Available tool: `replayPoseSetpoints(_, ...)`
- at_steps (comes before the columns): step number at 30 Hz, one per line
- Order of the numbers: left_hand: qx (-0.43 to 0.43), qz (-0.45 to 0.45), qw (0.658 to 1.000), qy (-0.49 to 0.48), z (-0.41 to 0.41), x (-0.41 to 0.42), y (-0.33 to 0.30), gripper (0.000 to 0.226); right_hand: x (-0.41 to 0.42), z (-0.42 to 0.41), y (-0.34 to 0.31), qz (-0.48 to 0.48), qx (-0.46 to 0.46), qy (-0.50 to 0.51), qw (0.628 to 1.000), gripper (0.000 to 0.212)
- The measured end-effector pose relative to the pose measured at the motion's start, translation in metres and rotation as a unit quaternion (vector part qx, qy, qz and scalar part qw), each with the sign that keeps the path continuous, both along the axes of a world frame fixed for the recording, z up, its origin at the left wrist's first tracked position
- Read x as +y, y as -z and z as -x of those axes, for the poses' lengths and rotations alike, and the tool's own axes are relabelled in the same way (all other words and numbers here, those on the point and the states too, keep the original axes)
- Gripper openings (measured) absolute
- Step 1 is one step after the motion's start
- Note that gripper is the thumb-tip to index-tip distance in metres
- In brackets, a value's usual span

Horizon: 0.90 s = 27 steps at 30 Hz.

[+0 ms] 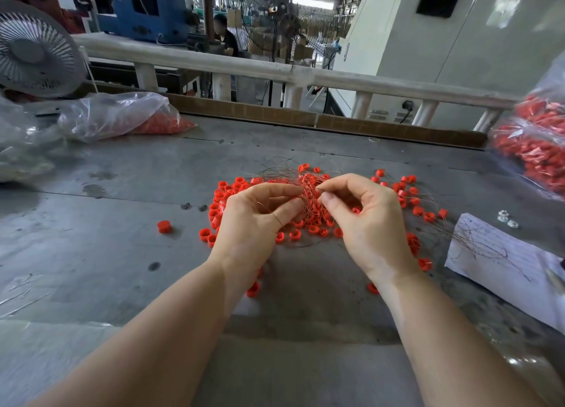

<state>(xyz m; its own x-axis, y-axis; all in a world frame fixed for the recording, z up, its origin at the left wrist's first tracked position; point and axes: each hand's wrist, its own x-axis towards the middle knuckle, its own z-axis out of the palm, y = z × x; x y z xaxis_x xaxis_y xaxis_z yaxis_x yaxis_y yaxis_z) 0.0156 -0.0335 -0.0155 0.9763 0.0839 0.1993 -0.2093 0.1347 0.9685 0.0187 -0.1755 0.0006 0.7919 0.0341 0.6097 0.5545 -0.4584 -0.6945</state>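
Note:
A heap of small red plastic caps point(226, 192) lies spread over the middle of the grey table point(122, 253). A tangle of thin brown wires point(293, 174) lies on top of the heap. My left hand point(260, 220) holds a bundle of these wires between curled fingers and thumb. My right hand point(367, 220) pinches a single wire at its thumb and forefinger tip, close to the left hand. One red cap point(164, 226) sits apart to the left.
A clear bag of red caps point(128, 119) lies at the back left beside a white fan point(33, 48). A second bag of red parts point(538, 149) hangs at the right edge. White paper point(501, 262) with loose wires lies right, near small white nuts point(506, 218). A railing point(275, 70) runs behind.

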Motion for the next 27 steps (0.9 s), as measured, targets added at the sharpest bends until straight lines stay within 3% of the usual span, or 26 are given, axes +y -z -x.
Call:
replayPoseSetpoints(13,0.049,0.097,0.992,0.06,-0.0015,0.0008,0.0017,0.019,0.0034,-0.0011,0.0032,0.055,0.049,-0.035,0.997,0.016)
replayPoseSetpoints(19,0.045,0.06,0.995,0.059,-0.001,0.0001,0.0032,0.019,0.0016,-0.0008,0.0029,0.103,0.065,-0.058,0.991,0.031)
replayPoseSetpoints(25,0.042,0.03,0.997,0.061,-0.0011,0.0003,0.0027,0.018,0.0007,-0.0054,0.0074,0.082,0.055,-0.044,0.994,0.025)
replayPoseSetpoints(27,0.03,-0.02,0.999,0.022,-0.0033,0.001,0.0045,0.02,0.0,-0.0074,0.0083,0.068,0.036,-0.024,0.997,0.024)
